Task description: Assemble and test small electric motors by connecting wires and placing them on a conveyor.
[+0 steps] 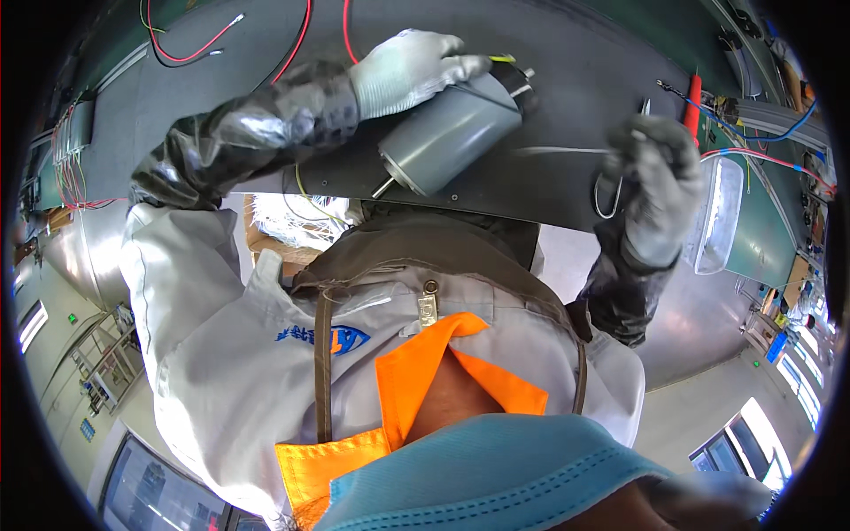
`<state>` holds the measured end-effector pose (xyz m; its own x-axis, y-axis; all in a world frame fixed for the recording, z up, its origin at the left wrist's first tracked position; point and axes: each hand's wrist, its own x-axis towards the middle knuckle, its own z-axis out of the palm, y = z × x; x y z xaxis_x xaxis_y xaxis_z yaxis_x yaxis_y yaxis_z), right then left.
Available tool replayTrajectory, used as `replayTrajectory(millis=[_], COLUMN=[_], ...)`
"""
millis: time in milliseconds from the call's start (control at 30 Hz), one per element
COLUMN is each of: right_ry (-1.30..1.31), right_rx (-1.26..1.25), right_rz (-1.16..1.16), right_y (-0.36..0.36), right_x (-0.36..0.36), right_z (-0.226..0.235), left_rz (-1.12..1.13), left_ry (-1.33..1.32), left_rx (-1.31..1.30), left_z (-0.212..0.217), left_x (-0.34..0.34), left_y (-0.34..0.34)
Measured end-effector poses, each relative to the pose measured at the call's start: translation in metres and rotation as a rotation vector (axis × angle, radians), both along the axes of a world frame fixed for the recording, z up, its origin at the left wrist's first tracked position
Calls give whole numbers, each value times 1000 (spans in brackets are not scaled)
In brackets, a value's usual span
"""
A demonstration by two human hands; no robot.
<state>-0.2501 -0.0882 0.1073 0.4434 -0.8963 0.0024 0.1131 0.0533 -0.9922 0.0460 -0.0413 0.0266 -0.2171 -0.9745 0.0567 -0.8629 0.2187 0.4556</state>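
A grey cylindrical motor (447, 133) lies tilted on the dark counter (567, 80) in the upper middle of the frame, its thin shaft pointing down-left toward the counter's near edge and its darker end cap pointing up-right. The left hand (412, 66), in a pale grey glove, is curled over the upper end of the motor, fingers closed on the body near the cap, where a short yellow-green wire end shows just past the fingertips. A shiny dark sleeve cover runs from that wrist down toward the left of the frame.

To the right, the right hand (651, 181), also gloved, is closed in a fist around a thin pale wire (558, 150) that stretches left from the fingers toward the motor; its far end is blurred and it is unclear whether it touches the motor. A small bent metal loop (606, 199) hangs by that hand's near side.

Just right of the right hand a clear plastic tray (713, 217) sits on the counter's edge; what it holds cannot be made out. Above it stands a red-handled tool (693, 97), with blue and red wires (761, 142) trailing to the right. More red wires (190, 49) loop across the upper left of the counter.
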Motion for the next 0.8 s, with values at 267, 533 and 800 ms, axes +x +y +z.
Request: replayTrajectory(millis=[267,533,800], right_ry=[-190,392,337], right_rx=[229,-959,-952], right_rz=[19,-120,-48], right_y=[49,48,41], right_x=[52,47,66], right_z=[-44,-97,-77], left_rz=[197,90,564], left_ry=[126,204,423], left_rx=[1058,1137,813], left_z=[110,84,74], left_x=[-5,-3,-24], left_y=[-31,-45,-13])
